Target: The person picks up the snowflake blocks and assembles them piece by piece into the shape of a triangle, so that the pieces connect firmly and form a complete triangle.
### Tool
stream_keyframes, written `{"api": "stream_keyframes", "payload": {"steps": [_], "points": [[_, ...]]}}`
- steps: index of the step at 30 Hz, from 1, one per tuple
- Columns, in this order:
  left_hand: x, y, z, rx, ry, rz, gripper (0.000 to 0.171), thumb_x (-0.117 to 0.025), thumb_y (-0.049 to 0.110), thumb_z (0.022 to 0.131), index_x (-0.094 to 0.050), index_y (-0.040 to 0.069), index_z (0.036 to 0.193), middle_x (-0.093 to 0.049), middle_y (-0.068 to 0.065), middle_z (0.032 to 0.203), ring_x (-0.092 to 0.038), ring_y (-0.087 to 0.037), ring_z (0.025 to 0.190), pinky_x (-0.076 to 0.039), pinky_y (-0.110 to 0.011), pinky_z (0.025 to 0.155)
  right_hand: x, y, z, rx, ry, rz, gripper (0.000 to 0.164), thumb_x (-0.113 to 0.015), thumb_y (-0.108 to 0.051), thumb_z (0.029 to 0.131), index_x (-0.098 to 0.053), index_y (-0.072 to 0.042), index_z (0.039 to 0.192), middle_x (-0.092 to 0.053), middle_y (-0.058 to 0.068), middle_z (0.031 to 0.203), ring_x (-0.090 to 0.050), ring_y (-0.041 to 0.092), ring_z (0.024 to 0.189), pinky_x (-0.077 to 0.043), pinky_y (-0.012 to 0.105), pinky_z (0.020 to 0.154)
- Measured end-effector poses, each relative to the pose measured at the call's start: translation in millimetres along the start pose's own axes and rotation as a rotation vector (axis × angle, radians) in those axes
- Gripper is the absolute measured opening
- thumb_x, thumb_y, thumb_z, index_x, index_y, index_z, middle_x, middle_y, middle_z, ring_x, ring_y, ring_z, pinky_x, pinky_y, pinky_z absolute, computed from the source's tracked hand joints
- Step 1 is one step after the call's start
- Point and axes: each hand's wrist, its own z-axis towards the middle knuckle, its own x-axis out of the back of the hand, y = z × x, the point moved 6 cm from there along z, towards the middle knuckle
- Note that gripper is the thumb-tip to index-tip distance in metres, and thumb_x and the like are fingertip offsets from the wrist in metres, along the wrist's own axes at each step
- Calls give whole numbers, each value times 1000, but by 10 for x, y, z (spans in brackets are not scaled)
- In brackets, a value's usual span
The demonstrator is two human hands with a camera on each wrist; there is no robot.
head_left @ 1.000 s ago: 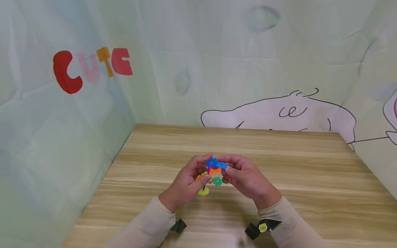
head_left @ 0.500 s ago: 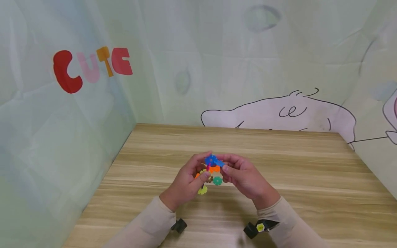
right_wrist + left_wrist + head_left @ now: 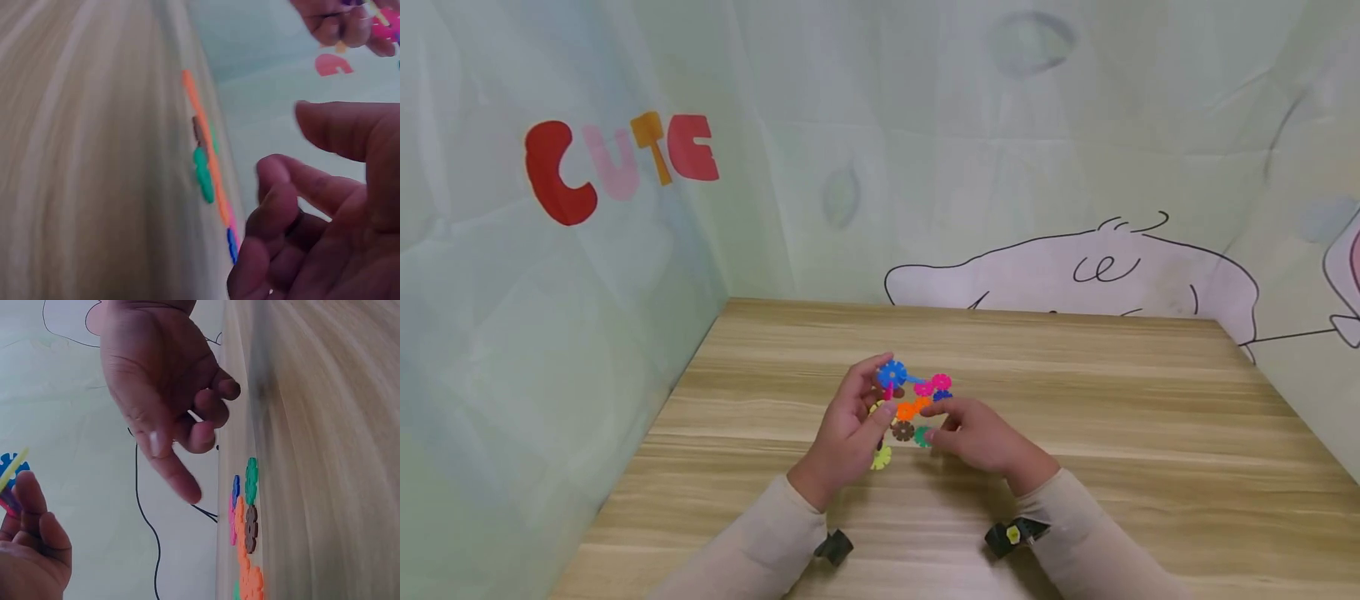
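My left hand [image 3: 846, 433] pinches a cluster of joined plastic snowflake discs above the table. A blue disc [image 3: 892, 374] tops the cluster, with a second blue disc edge-on beside it. Pink and yellow parts sit lower, partly hidden by the thumb; a yellow disc [image 3: 882, 457] hangs below. In the left wrist view the blue disc [image 3: 12, 467] shows above the fingertips. My right hand [image 3: 988, 437] holds nothing. In the right wrist view its thumb and forefinger are apart. It hovers by the loose discs, nearest the green disc [image 3: 922, 436] and an orange disc [image 3: 921, 404].
Loose discs lie on the wood-grain table [image 3: 1075, 375]: pink discs [image 3: 942, 382], a dark blue disc [image 3: 942, 396], another orange disc [image 3: 906, 411] and a brown disc [image 3: 903, 431]. Printed cloth walls [image 3: 865, 167] stand behind and at the left.
My right hand has let go of the blue disc and moved down toward the loose discs. My left hand has shifted slightly left with the cluster, uncovering pink and dark blue discs.
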Motion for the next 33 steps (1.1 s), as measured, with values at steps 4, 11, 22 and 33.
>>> {"api": "stream_keyframes", "payload": {"steps": [4,11,22,33], "points": [[-6,-9,5,7,-1,9,54,-52,-2,106,-40,14,156,-57,-17,121,-62,-22,114,-55,-26,100,-61,48,-13,-35,-70,-115,48,-74,-25,98,-64,-10,143,-63,6,84,-57,20,73,-49,33,64],[-1,5,10,-5,4,4,55,-52,-4,105,-40,11,156,-58,-20,122,-64,-24,117,-54,-28,104,-115,60,-53,-44,-112,-238,51,-78,-27,95,-65,-14,143,-71,6,123,-62,24,106,-52,54,103],[11,8,-6,-35,26,5,54,-51,-4,105,-41,12,155,-57,-16,114,-62,-20,110,-55,-26,92,-89,39,-79,-24,-48,-378,23,-79,1,87,-68,-17,95,-61,0,80,-55,20,75,-50,38,75],[30,27,-9,-22,49,18,55,-52,-3,104,-41,13,155,-59,-14,118,-61,-23,109,-55,-26,91,-64,75,-84,-40,-25,-411,32,-89,-12,83,-58,-17,88,-59,-2,77,-54,18,74,-45,34,71]]}}
